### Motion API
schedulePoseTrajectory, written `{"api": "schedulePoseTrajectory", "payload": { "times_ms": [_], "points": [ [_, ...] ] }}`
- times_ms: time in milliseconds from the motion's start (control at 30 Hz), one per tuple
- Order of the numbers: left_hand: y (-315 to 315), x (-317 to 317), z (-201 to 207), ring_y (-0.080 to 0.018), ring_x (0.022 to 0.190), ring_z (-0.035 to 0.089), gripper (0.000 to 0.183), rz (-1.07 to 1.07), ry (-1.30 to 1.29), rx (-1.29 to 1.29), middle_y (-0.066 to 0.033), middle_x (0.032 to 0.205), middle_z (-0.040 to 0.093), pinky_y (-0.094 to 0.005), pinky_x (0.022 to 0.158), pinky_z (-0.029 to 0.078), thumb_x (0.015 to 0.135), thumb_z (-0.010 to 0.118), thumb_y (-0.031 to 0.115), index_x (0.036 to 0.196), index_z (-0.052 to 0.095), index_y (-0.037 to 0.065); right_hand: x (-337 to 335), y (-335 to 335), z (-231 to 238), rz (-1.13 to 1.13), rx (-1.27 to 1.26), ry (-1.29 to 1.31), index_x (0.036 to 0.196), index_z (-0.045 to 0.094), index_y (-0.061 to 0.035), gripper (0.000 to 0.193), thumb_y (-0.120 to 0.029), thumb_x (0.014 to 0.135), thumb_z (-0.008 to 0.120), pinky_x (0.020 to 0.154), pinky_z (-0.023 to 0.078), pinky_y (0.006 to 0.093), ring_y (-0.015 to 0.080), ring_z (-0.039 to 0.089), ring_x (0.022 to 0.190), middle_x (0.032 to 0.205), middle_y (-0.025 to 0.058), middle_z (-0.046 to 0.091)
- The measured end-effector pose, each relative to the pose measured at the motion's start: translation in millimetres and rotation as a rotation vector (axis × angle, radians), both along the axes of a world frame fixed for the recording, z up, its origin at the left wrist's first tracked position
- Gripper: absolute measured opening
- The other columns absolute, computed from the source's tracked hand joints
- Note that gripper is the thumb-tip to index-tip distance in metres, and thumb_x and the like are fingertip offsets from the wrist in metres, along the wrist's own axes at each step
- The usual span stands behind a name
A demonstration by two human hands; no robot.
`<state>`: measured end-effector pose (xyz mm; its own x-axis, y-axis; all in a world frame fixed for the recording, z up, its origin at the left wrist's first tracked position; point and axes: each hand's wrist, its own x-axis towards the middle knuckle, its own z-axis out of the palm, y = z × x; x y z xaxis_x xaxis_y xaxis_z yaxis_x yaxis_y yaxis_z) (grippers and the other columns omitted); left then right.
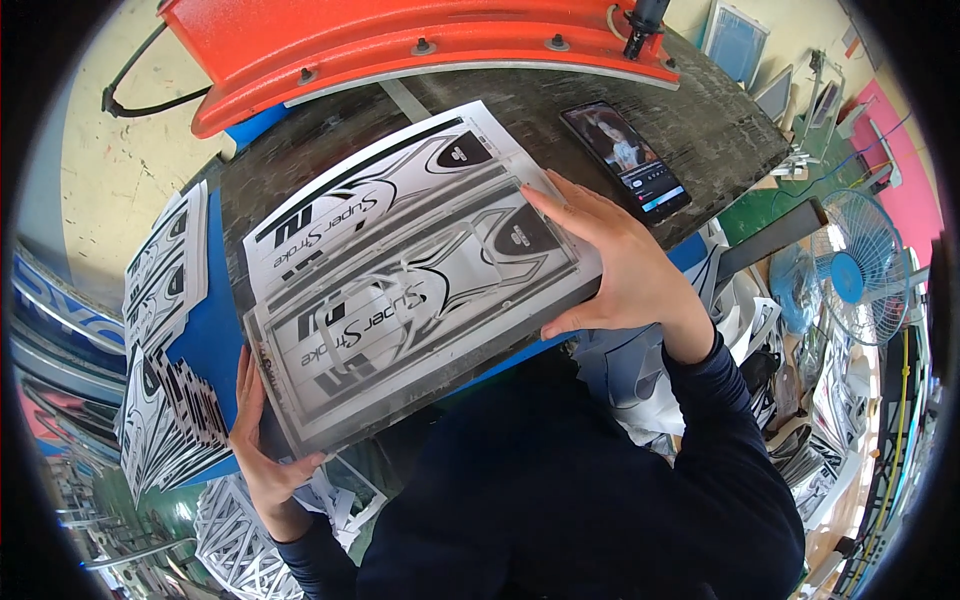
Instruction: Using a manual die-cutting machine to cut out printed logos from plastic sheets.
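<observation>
Hands grip a thick stack of printed black-and-white sheets (400, 290) at the near edge of the dark worktable (700, 120): the left hand (258, 440) is clamped on its near-left corner, the right hand (610, 265) on its right end. A smartphone (627, 160) lies near the table's far-right edge beside a red machine (400, 40), more cut sheets (165, 330) are piled on a blue board at the left, and a blue fan (860, 270) stands off to the right.

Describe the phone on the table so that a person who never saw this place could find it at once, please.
Start at the big red machine part along the far edge of the dark table. Just below its right end, beyond the right hand, lies the phone, flat and apart from the printed sheet. It alone is small, black-framed and has a lit screen.
</observation>
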<state>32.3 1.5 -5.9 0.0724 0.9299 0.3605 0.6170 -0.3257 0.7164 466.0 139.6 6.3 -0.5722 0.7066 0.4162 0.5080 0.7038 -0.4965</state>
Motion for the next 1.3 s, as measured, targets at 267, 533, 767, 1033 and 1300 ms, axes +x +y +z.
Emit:
{"api": "schedulePoseTrajectory", "payload": {
  "times_ms": [267,533,767,1033,1300],
  "points": [
    [-0.3,-1.5,0.0,-0.0454,0.15,0.032,0.113,-0.008,0.02,0.019,-0.0252,0.151,0.05,-0.056,0.12,0.023,0.065,0.086,0.06,0.148,0.048,-0.006,-0.9,-0.7,0.9,-0.018,-0.001,-0.027,0.157,0.039,-0.0059,0.125,-0.052,0.055,0.095,0.116,0.034,0.0486,0.0472,0.039,0.144,0.155,0.0303,0.04],
    [-2.1,-3.0,-1.8,-0.0456,0.15,0.031,0.115,-0.014,0.007,0.002,-0.0245,0.152,0.05,-0.0561,0.121,0.023,0.064,0.087,0.061,0.149,0.047,-0.004,-0.2,-2.5,-1.3,-0.046,-0.023,-0.044,0.157,0.035,-0.0019,0.13,-0.054,0.055,0.095,0.119,0.032,0.0463,0.0423,0.037,0.147,0.156,0.0271,0.041],
    [-0.6,-0.3,2.4,-0.0453,0.151,0.03,0.115,-0.016,-0.004,-0.019,-0.0246,0.153,0.048,-0.0556,0.121,0.02,0.066,0.085,0.063,0.15,0.045,-0.004,-0.8,-1.2,-0.7,-0.058,-0.038,-0.05,0.157,0.035,-0.0012,0.131,-0.055,0.054,0.095,0.119,0.032,0.0467,0.0427,0.036,0.148,0.156,0.0273,0.041],
    [0.1,-2.2,0.4,-0.046,0.15,0.03,0.115,-0.022,-0.019,-0.018,-0.0249,0.153,0.049,-0.056,0.121,0.02,0.066,0.085,0.062,0.15,0.045,-0.005,-1.5,-1.5,0.1,-0.044,-0.028,-0.037,0.157,0.036,-0.0009,0.131,-0.057,0.054,0.094,0.118,0.032,0.0461,0.0433,0.037,0.147,0.156,0.0284,0.041],
    [-0.3,-1.5,1.2,-0.0456,0.15,0.031,0.116,-0.006,-0.023,-0.024,-0.0248,0.152,0.05,-0.0563,0.121,0.021,0.064,0.086,0.061,0.15,0.046,-0.005,-1.7,-1.8,1.3,-0.052,-0.026,-0.045,0.157,0.037,-0.0023,0.13,-0.056,0.054,0.094,0.118,0.033,0.0468,0.044,0.038,0.146,0.156,0.0285,0.041]
  ]
}}
